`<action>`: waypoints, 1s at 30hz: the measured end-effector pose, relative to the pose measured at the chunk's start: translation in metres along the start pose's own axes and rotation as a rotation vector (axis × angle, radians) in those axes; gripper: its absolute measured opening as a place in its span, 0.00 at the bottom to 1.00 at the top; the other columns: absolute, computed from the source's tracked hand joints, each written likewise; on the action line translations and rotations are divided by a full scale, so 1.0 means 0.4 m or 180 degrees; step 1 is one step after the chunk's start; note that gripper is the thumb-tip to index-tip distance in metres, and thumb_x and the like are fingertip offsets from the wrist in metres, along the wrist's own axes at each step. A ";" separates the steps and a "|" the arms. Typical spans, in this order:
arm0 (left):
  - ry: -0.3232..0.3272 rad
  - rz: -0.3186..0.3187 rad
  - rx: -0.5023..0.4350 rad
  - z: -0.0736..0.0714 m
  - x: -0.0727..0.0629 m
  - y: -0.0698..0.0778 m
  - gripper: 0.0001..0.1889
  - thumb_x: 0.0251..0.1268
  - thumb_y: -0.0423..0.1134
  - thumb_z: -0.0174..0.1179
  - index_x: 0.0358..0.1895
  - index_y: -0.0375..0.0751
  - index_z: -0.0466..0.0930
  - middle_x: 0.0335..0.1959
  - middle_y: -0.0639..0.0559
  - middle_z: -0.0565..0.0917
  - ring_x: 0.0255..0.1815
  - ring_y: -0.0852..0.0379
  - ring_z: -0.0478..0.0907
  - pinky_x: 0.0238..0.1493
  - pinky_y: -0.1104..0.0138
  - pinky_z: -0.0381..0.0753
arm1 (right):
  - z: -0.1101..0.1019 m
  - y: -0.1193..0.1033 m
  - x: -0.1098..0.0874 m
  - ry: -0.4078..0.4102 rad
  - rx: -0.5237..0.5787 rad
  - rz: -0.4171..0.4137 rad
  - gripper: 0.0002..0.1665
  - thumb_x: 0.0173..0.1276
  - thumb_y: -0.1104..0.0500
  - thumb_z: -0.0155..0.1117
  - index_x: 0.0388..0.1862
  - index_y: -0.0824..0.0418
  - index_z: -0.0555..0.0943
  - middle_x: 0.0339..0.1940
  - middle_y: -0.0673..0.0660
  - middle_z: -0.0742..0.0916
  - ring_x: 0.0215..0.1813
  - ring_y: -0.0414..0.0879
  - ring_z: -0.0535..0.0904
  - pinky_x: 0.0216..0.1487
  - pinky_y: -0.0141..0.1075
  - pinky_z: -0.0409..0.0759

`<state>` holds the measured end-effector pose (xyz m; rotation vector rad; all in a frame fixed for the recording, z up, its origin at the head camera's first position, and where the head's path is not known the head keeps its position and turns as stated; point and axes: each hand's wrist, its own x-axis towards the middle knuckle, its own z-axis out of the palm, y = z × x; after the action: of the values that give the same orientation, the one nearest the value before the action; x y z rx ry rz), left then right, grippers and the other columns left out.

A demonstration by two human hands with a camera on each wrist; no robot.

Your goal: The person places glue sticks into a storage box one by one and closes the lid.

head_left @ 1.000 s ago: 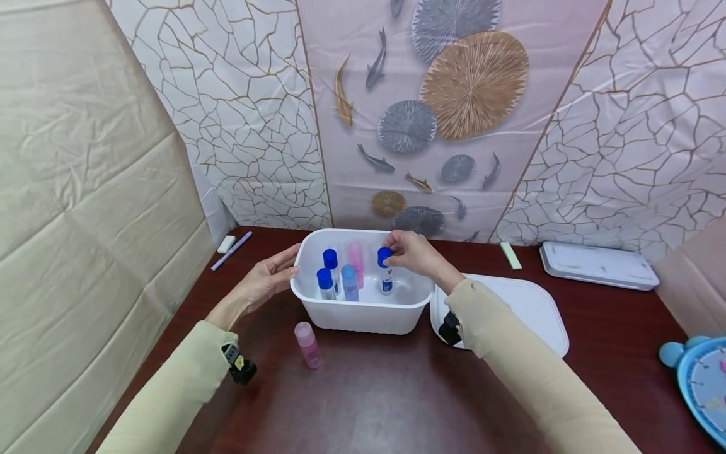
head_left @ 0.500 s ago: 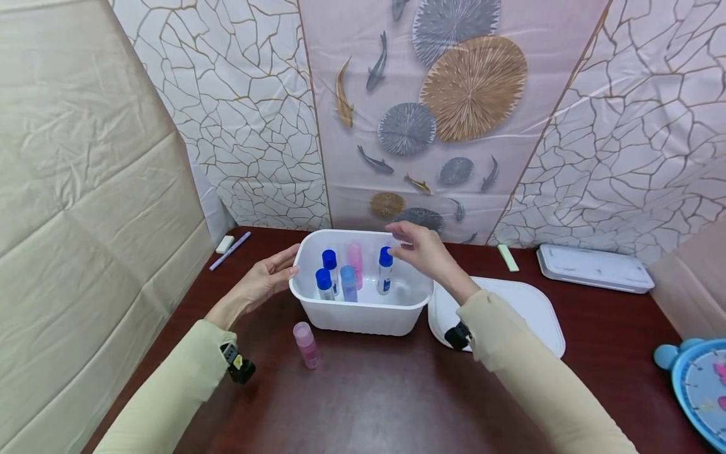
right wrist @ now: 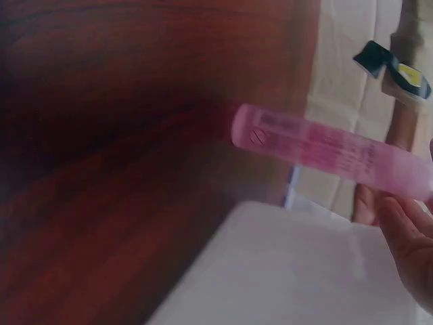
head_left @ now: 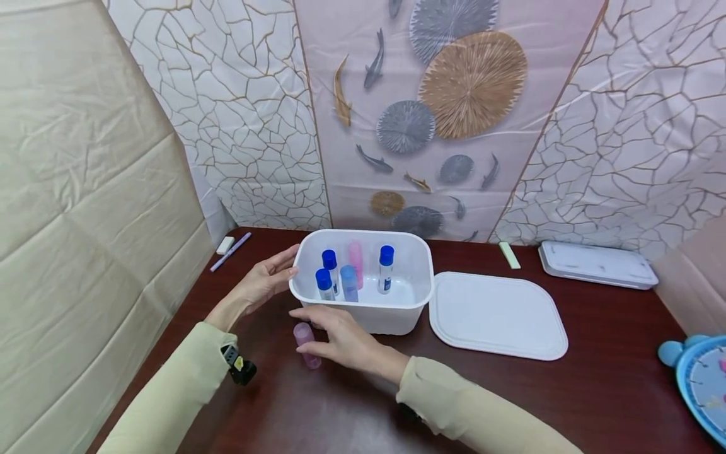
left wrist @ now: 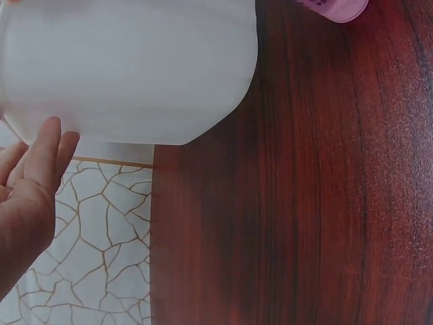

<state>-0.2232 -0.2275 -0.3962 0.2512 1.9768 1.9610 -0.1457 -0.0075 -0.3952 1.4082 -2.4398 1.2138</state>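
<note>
A slim see-through pink bottle (head_left: 304, 334) with a paler cap stands upright on the table; the right wrist view shows print along its side. My right hand (head_left: 346, 340) reaches around its cap end, thumb across the near side and index finger stretched out behind. Just beyond is a white plastic bin (head_left: 363, 318). My left hand (head_left: 259, 285) touches its left end with straight fingers, also seen against the outer wall in the left wrist view. Inside the bin stand several similar bottles: dark-blue-capped bottles (head_left: 386, 270), a light blue bottle (head_left: 349, 284) and another pink bottle (head_left: 356, 263).
A white lid (head_left: 499, 315) lies flat right of the bin. Behind it are a pale green strip (head_left: 509, 255) and a white case (head_left: 598, 265). A white eraser (head_left: 225, 244) and a purple pen (head_left: 230, 251) lie at the back left. A blue clock (head_left: 703, 378) is at the right.
My right hand has let go of the dark-blue-capped bottle at the bin's right side and moved left and nearer, to the pink bottle on the table. The left hand stays at the bin.
</note>
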 end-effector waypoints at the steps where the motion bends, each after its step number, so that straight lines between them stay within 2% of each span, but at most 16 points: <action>1: 0.0007 0.0000 -0.0001 0.000 -0.001 -0.001 0.33 0.69 0.36 0.54 0.74 0.44 0.51 0.73 0.43 0.58 0.70 0.45 0.62 0.60 0.59 0.74 | 0.010 0.003 0.004 -0.0048 0.0067 0.0053 0.28 0.59 0.58 0.70 0.58 0.64 0.76 0.52 0.56 0.84 0.53 0.43 0.79 0.59 0.30 0.75; 5: 0.0004 0.0021 -0.0010 -0.001 -0.001 -0.004 0.33 0.69 0.36 0.54 0.74 0.44 0.52 0.73 0.43 0.58 0.70 0.43 0.61 0.60 0.58 0.73 | 0.028 0.008 0.006 -0.0186 0.0451 0.0314 0.23 0.60 0.60 0.68 0.55 0.62 0.78 0.44 0.55 0.86 0.42 0.39 0.78 0.50 0.30 0.80; 9: -0.0021 0.0042 -0.0051 0.001 0.001 -0.002 0.33 0.69 0.36 0.54 0.74 0.43 0.51 0.73 0.43 0.58 0.70 0.46 0.62 0.62 0.56 0.71 | -0.009 0.001 0.004 -0.0136 0.1021 0.0500 0.19 0.60 0.63 0.68 0.51 0.64 0.78 0.41 0.58 0.86 0.39 0.36 0.79 0.47 0.31 0.82; 12: -0.0040 0.0055 -0.0081 0.001 0.002 0.002 0.33 0.69 0.35 0.53 0.74 0.42 0.51 0.74 0.43 0.57 0.69 0.48 0.62 0.61 0.58 0.72 | -0.089 -0.010 0.009 0.0061 0.1514 0.0604 0.19 0.59 0.66 0.68 0.49 0.68 0.78 0.41 0.63 0.86 0.39 0.37 0.81 0.45 0.33 0.83; 15: -0.0039 0.0051 -0.0089 0.001 0.002 0.006 0.33 0.69 0.35 0.53 0.74 0.43 0.50 0.74 0.43 0.57 0.70 0.48 0.61 0.59 0.62 0.75 | -0.198 -0.013 0.018 0.0385 0.1893 0.0646 0.18 0.60 0.68 0.66 0.49 0.71 0.76 0.43 0.66 0.86 0.40 0.40 0.84 0.39 0.31 0.83; 18: -0.0025 0.0018 -0.0089 -0.001 0.002 0.008 0.33 0.69 0.36 0.54 0.74 0.44 0.50 0.74 0.44 0.56 0.71 0.47 0.59 0.59 0.63 0.75 | -0.294 0.009 0.022 0.0745 0.2089 0.0637 0.18 0.61 0.69 0.64 0.50 0.73 0.75 0.45 0.61 0.87 0.43 0.44 0.85 0.41 0.31 0.83; 21: 0.0006 -0.0017 -0.0075 -0.003 0.001 0.006 0.34 0.69 0.36 0.54 0.74 0.44 0.51 0.74 0.44 0.56 0.72 0.46 0.59 0.59 0.62 0.74 | -0.344 0.057 0.019 0.0906 0.2130 0.0682 0.17 0.63 0.69 0.63 0.50 0.73 0.74 0.44 0.55 0.87 0.47 0.44 0.84 0.47 0.33 0.83; 23: 0.0022 -0.0033 -0.0067 -0.003 0.000 0.005 0.34 0.68 0.37 0.54 0.74 0.44 0.51 0.74 0.44 0.56 0.72 0.45 0.59 0.59 0.62 0.74 | -0.351 0.095 0.016 0.0837 0.2117 0.0788 0.17 0.63 0.70 0.61 0.50 0.73 0.73 0.44 0.54 0.87 0.47 0.43 0.84 0.47 0.33 0.82; 25: 0.0040 -0.0050 -0.0072 -0.002 -0.001 0.004 0.34 0.68 0.37 0.55 0.74 0.45 0.51 0.74 0.45 0.57 0.71 0.46 0.59 0.59 0.62 0.74 | -0.345 0.134 0.011 0.0658 0.2027 0.0951 0.17 0.64 0.70 0.61 0.51 0.73 0.73 0.46 0.57 0.86 0.45 0.41 0.83 0.48 0.32 0.82; 30: 0.0038 -0.0076 -0.0103 -0.001 -0.001 0.002 0.34 0.68 0.37 0.55 0.74 0.45 0.51 0.74 0.45 0.57 0.72 0.46 0.59 0.59 0.63 0.74 | -0.318 0.204 0.007 0.0031 0.1829 0.1229 0.17 0.63 0.73 0.60 0.50 0.76 0.73 0.51 0.71 0.81 0.43 0.39 0.81 0.46 0.29 0.81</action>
<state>-0.2230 -0.2280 -0.3952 0.2074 1.9448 1.9822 -0.2477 0.0966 -0.3557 1.0205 -2.5465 2.1308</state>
